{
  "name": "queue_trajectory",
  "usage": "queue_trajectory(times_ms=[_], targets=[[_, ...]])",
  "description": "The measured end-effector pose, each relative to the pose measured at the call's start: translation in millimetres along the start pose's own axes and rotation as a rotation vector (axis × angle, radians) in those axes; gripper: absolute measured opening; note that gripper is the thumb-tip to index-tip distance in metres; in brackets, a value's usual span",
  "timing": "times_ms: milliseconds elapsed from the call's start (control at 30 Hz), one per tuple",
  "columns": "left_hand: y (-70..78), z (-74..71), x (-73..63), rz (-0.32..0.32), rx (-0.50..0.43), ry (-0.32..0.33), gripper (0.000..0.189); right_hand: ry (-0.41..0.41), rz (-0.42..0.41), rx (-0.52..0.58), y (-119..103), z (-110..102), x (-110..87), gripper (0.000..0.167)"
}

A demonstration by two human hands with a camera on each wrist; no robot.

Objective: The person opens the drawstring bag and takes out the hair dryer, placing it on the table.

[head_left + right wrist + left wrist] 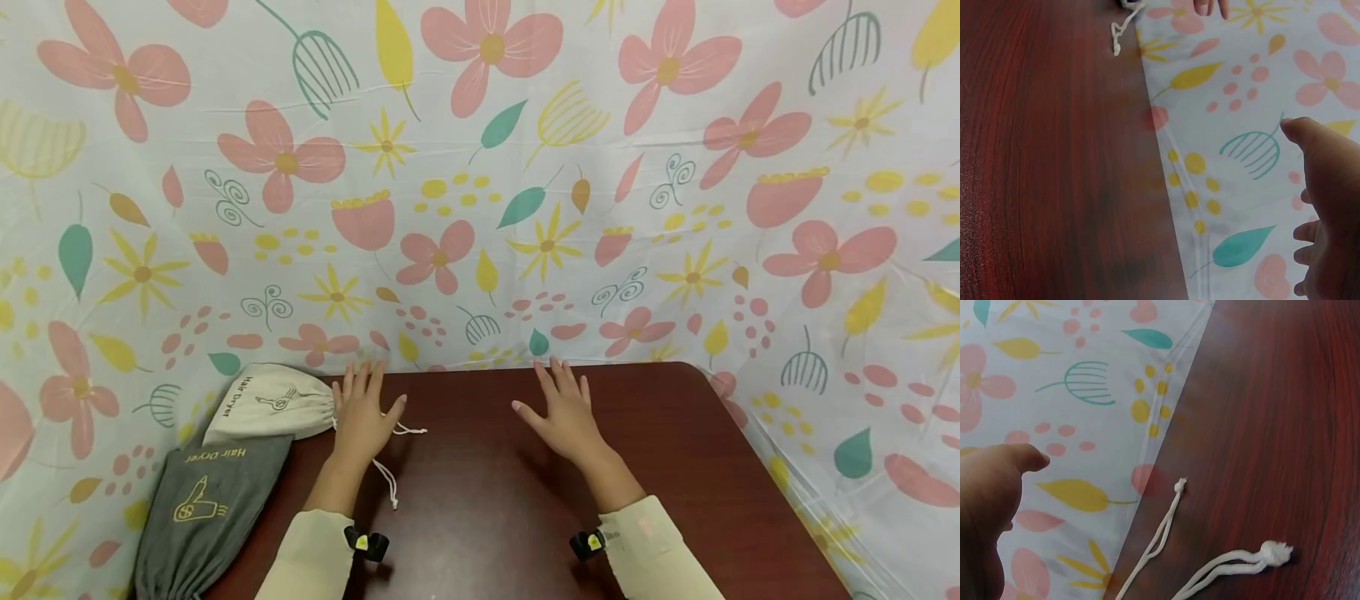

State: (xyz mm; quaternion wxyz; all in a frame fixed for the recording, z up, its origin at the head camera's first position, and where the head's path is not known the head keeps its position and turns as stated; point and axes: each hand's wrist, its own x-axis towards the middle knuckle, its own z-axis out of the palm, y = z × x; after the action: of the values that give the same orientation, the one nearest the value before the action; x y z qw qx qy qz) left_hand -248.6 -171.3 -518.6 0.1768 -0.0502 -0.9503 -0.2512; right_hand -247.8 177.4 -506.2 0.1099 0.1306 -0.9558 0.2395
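My left hand (365, 423) is held over the far left part of the table with fingers spread and nothing in it. It overlaps the neck of a cream drawstring bag (277, 403) marked "Hair Dryer". The bag's white cords (1235, 565), knotted at their ends, trail onto the tabletop beside that hand. My right hand (566, 418) is also empty, its fingers stretched toward the back edge and its thumb pointing left. Nearer on the left lies a grey drawstring bag (251, 492) with yellow "Hair Dryer" print and a hand-held dryer drawing.
The dark reddish-brown wooden table (480, 483) has a rounded back right corner. A white curtain (465, 325) printed with flowers and leaves hangs behind and along both sides. Each wrist wears a black strap, the left strap (367, 543) and right strap (587, 544) below cream sleeves.
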Motion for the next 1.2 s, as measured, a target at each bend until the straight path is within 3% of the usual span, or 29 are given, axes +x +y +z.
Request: queue_trajectory(times_ms=[600, 933, 1200], targets=[[-22.0, -6.2, 2.1, -0.012, 0.009, 0.079, 0.069, -0.008, -0.065, 0.09, 3.8, 0.9, -3.6, 0.077], [-43.3, -5.6, -0.1, -0.099, 0.07, 0.022, 0.069, 0.003, -0.117, 0.091, 3.6, 6.4, -8.0, 0.073], [-55.1, -8.1, -1.2, -0.166, 0.113, -0.045, 0.077, -0.048, -0.108, 0.098, 1.0, 11.8, -13.4, 0.072]])
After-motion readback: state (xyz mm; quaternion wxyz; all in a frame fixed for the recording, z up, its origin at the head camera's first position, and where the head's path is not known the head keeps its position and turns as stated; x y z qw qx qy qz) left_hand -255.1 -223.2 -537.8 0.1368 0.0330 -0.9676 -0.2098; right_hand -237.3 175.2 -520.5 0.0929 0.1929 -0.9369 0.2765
